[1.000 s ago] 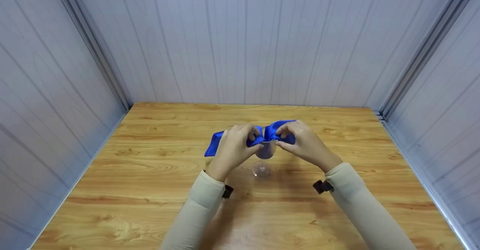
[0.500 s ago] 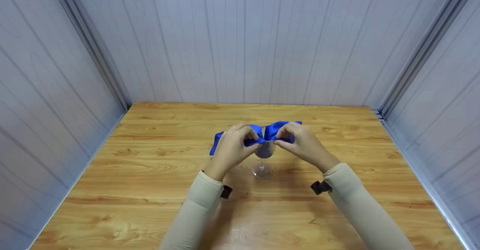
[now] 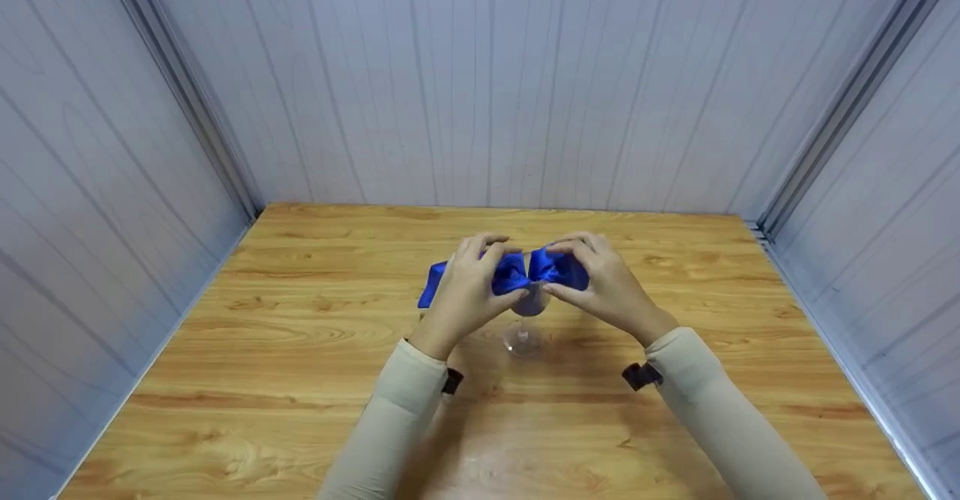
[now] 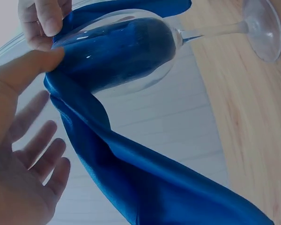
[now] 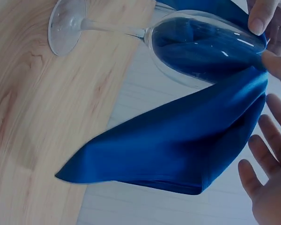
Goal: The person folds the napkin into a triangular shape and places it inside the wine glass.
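Note:
A clear stemmed wine glass (image 3: 531, 301) stands upright on the table, with a blue cloth napkin (image 4: 126, 51) stuffed into its bowl. Two folded ends of the napkin spill over the rim to left and right. My left hand (image 3: 469, 290) is beside the left end, its thumb (image 4: 47, 61) at the rim against the cloth and its other fingers loosely spread. On the other side, my right hand (image 3: 611, 286) curves around the right end (image 5: 178, 136). Its thumb also lies by the rim, and the remaining fingers are spread apart from the cloth.
The wood-grain table (image 3: 300, 380) is bounded by a pale panelled wall (image 3: 480, 95) behind and by side walls. Each wrist wears a small black camera mount (image 3: 641, 375) over a beige sleeve.
The fingers of both hands have lifted off the napkin folds at the rim and spread wider. The glass has stayed in place; the napkin ends have shifted slightly.

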`<state>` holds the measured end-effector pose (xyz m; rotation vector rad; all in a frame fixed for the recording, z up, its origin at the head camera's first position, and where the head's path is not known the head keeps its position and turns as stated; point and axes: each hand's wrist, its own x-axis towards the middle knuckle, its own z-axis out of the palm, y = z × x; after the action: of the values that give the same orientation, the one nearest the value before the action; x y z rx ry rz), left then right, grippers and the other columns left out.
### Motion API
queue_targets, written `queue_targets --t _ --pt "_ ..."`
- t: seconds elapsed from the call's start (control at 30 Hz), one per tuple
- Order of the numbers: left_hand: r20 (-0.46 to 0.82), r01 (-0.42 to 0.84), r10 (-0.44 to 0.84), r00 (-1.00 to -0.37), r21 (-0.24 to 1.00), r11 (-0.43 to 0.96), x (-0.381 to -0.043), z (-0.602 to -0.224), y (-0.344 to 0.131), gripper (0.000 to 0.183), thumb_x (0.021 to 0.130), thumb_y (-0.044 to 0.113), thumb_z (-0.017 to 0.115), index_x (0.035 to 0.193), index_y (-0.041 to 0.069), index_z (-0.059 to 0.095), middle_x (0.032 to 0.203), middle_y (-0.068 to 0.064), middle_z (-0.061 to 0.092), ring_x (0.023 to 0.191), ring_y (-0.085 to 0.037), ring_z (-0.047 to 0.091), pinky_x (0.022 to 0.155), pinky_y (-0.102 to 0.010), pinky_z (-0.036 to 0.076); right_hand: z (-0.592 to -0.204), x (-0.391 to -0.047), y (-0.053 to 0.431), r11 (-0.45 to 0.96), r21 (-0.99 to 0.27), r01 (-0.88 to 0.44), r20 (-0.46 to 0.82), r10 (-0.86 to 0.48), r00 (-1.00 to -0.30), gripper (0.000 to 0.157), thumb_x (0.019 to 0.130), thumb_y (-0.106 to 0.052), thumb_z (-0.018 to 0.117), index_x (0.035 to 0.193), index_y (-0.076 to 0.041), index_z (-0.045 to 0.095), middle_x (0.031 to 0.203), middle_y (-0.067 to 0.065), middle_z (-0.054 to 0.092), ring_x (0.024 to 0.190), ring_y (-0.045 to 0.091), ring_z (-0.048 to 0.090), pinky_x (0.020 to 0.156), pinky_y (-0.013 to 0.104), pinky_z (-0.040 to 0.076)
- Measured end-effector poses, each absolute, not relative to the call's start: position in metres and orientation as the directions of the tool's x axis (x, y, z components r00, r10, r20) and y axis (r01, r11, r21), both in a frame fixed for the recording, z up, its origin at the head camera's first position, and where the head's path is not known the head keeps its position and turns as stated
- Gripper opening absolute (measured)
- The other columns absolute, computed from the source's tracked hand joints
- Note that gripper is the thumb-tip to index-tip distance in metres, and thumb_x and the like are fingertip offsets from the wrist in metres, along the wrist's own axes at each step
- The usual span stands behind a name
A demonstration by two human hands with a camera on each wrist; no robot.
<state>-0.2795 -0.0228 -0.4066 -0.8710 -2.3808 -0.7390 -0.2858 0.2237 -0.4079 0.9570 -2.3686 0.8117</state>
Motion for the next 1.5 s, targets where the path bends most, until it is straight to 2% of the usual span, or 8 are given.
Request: queue_targets --t 0.1,0.27,0.53,1.0,1.23,1.5 --pt "0.599 0.700 0.443 -0.667 0.300 0.648 -0.280 -0.406 -0.023 0.052 0.083 0.033 0.084 0.128 0.013 0.067 0.131 -0.004 0.059 0.123 -0.025 0.052 0.104 -0.045 0.043 -0.408 -0.287 0.224 0.599 -0.339 -0.725 0.574 -0.479 -0.664 0.054 0.089 -0.036 0.078 0.135 -0.011 0.062 0.140 0.006 0.056 0.130 0.027 0.047 0.106 0.050 0.038" --pt "0.605 0.711 0.442 -0.662 0.322 0.625 -0.282 -0.408 -0.025 0.049 0.083 0.032 0.084 0.124 0.010 0.069 0.122 -0.003 0.065 0.117 -0.023 0.056 0.103 -0.039 0.044 -0.411 -0.286 0.226 0.595 -0.372 -0.712 0.550 -0.477 -0.686 0.053 0.091 -0.037 0.075 0.136 -0.012 0.062 0.136 0.006 0.059 0.128 0.028 0.050 0.106 0.051 0.039" --pt "0.557 0.708 0.495 -0.667 0.267 0.653 -0.282 -0.409 -0.032 0.059 0.082 0.034 0.085 0.134 0.017 0.064 0.136 -0.004 0.058 0.124 -0.027 0.052 0.097 -0.053 0.043 -0.414 -0.287 0.233 0.594 -0.375 -0.712 0.536 -0.488 -0.689 0.063 0.087 -0.037 0.080 0.139 -0.011 0.057 0.145 0.006 0.052 0.134 0.027 0.045 0.109 0.054 0.034" --pt "0.593 0.722 0.461 -0.660 0.332 0.607 -0.279 -0.406 -0.064 0.055 0.083 0.031 0.083 0.132 0.017 0.063 0.135 -0.004 0.058 0.126 -0.029 0.050 0.096 -0.052 0.041 -0.414 -0.280 0.256 0.609 -0.410 -0.679 0.505 -0.468 -0.725 0.061 0.090 -0.036 0.077 0.140 -0.010 0.056 0.142 0.007 0.053 0.132 0.027 0.046 0.107 0.051 0.039" --pt "0.585 0.699 0.431 -0.687 0.370 0.612 -0.277 -0.409 -0.080 0.049 0.085 0.028 0.082 0.129 0.015 0.065 0.131 -0.003 0.060 0.124 -0.028 0.051 0.098 -0.054 0.039 -0.420 -0.277 0.271 0.611 -0.367 -0.701 0.546 -0.469 -0.695 0.061 0.087 -0.029 0.081 0.138 -0.004 0.056 0.139 0.011 0.056 0.131 0.029 0.048 0.107 0.051 0.038" --pt "0.558 0.676 0.420 -0.716 0.401 0.618 -0.277 -0.417 -0.096 0.044 0.088 0.025 0.079 0.129 0.014 0.066 0.127 -0.003 0.061 0.121 -0.028 0.052 0.098 -0.055 0.038 -0.426 -0.271 0.287 0.627 -0.377 -0.682 0.541 -0.448 -0.711 0.059 0.087 -0.023 0.081 0.138 -0.004 0.056 0.137 0.011 0.056 0.130 0.030 0.047 0.105 0.052 0.039"
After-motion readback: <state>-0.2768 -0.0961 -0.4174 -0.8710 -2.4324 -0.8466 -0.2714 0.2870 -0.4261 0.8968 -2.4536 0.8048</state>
